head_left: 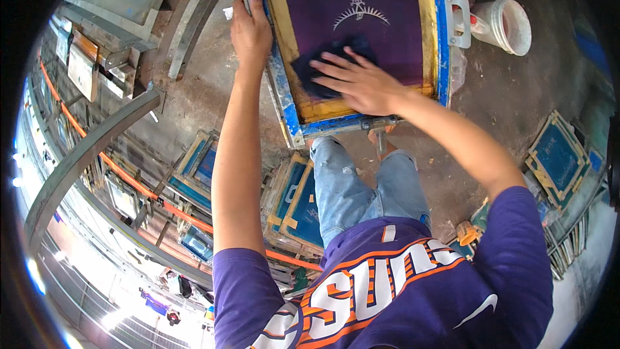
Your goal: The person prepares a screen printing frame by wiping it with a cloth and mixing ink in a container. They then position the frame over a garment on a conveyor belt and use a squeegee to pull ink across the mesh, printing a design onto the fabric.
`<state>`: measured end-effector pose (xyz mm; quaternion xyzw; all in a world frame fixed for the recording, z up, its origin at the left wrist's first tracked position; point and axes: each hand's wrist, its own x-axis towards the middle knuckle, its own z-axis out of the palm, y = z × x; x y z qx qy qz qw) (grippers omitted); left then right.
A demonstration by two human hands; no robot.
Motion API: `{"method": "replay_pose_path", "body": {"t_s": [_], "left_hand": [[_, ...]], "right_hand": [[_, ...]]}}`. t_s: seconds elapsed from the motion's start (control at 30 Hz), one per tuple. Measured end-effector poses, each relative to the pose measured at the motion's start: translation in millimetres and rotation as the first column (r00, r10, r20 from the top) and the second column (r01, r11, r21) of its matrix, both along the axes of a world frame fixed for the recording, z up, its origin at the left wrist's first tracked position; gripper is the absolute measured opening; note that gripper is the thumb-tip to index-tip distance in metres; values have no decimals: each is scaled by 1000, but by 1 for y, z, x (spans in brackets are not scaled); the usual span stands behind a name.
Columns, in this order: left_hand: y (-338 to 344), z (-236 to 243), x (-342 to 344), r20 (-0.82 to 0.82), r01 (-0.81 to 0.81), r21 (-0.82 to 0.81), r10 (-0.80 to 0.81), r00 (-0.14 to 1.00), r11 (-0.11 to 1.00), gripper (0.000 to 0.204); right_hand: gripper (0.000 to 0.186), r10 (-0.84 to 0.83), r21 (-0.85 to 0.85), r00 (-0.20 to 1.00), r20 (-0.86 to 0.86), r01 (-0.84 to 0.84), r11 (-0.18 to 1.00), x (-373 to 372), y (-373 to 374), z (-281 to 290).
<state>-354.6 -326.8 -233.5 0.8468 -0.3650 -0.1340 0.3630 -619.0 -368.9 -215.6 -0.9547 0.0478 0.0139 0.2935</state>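
Observation:
A printing screen (436, 19) with a blue and yellow taped border and dark purple mesh fills the upper middle, showing a pale arched design with a small figure. My left hand (252, 35) is closed round its left edge, high up. My right hand (361, 81) presses a dark cloth (307, 64) onto the lower mesh, its fingers spread over the cloth. The screen rests at a metal support along its lower edge, just above my legs.
A white bucket (518, 26) sits right of the screen. More framed screens lean at the lower left (300, 200) and right (553, 161). Metal racks with an orange beam (132, 181) run down the left. A curved metal bar (90, 142) crosses there.

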Motion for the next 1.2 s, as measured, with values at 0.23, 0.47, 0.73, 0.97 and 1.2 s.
{"method": "replay_pose_path", "body": {"t_s": [0.23, 0.47, 0.73, 0.97, 1.2], "left_hand": [[-14, 17, -10, -110, 21, 68, -14, 994, 997, 55], [-8, 19, -9, -159, -21, 66, 31, 987, 998, 52], [-10, 11, -8, -146, 3, -15, -5, 989, 1000, 50], [-9, 28, -12, -244, -45, 43, 54, 968, 998, 52], [-7, 22, -10, -136, -9, 87, 21, 990, 996, 51]], "right_hand": [[49, -533, -111, 764, 362, 603, 790, 53, -134, -43], [51, -229, -93, 969, -88, 221, 971, -39, -45, -5], [57, -353, -163, 928, 120, 369, 915, 55, -12, -3], [61, -753, -268, 606, 257, 793, 547, 36, -98, -23], [51, -467, -28, 817, 339, 505, 863, 127, -60, -12]]}}
